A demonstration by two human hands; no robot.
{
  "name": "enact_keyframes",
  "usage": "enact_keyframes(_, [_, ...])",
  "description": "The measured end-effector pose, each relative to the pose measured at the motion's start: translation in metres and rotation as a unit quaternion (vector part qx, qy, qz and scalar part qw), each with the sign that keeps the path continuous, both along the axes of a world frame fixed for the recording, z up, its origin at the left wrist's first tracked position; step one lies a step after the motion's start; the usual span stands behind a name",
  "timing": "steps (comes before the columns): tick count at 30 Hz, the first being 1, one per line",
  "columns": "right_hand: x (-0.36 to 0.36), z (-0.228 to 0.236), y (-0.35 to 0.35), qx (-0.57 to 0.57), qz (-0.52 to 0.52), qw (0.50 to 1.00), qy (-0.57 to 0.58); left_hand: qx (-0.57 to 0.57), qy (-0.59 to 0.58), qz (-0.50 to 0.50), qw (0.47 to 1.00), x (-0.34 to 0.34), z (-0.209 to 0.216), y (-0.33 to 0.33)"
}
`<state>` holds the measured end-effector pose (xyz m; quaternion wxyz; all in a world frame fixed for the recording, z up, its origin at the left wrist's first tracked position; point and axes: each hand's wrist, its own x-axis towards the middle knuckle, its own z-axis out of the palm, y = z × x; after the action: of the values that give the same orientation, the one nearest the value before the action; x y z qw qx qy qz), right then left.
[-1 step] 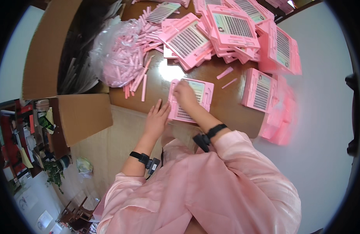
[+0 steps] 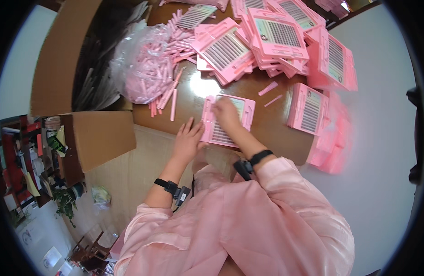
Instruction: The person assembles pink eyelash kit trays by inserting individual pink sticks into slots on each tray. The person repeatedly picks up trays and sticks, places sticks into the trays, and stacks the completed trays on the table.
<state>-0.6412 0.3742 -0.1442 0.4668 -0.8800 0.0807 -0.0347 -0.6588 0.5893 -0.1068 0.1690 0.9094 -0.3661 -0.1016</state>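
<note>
A pink eyelash case (image 2: 249, 112) lies face up near the table's front edge, with rows of dark lash clusters in its middle. My left hand (image 2: 187, 140) rests beside its left edge, fingers stretched and spread, with fingertips at the rim. Over the upper left part of the case is my right hand (image 2: 226, 112), its fingers curled down and pressed together. Whatever may be between those fingers is hidden. Two small pink tools, a wider piece (image 2: 268, 88) and a thin stick (image 2: 273, 100), lie on the table to the right.
Overlapping pink lash cases (image 2: 278, 39) pile up at the back; another stack (image 2: 307, 110) stands at the right beside pink plastic wrapping (image 2: 332, 142). A clear bag (image 2: 145, 76) of pink tubes sits at the left, with loose tubes (image 2: 173, 105) around it. An open cardboard box (image 2: 104, 138) borders the table.
My right hand has shifted slightly right across the case. The whole view has moved a little, and my left hand stays by the case's left edge.
</note>
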Motion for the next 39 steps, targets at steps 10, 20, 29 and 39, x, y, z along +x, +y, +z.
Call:
enact_keyframes(10, [-0.063, 0.005, -0.106, -0.047, -0.29, 0.956, 0.004, -0.033, -0.05, 0.275, 0.96, 0.167, -0.008, -0.046])
enact_keyframes(20, [-0.067, 0.005, -0.048, 0.054, -0.306, 0.946, 0.091, 0.124, 0.065, 0.249, 0.958, 0.243, 0.001, -0.069])
enact_keyframes(29, [0.001, 0.034, 0.025, 0.329, -0.167, 0.924, 0.104, -0.384, 0.439, 0.219, 0.783, 0.146, 0.029, -0.072])
enact_keyframes(39, [-0.098, 0.03, -0.026, 0.381, -0.424, 0.813, 0.113, -0.131, 0.184, 0.117, 0.967, 0.103, -0.018, -0.076])
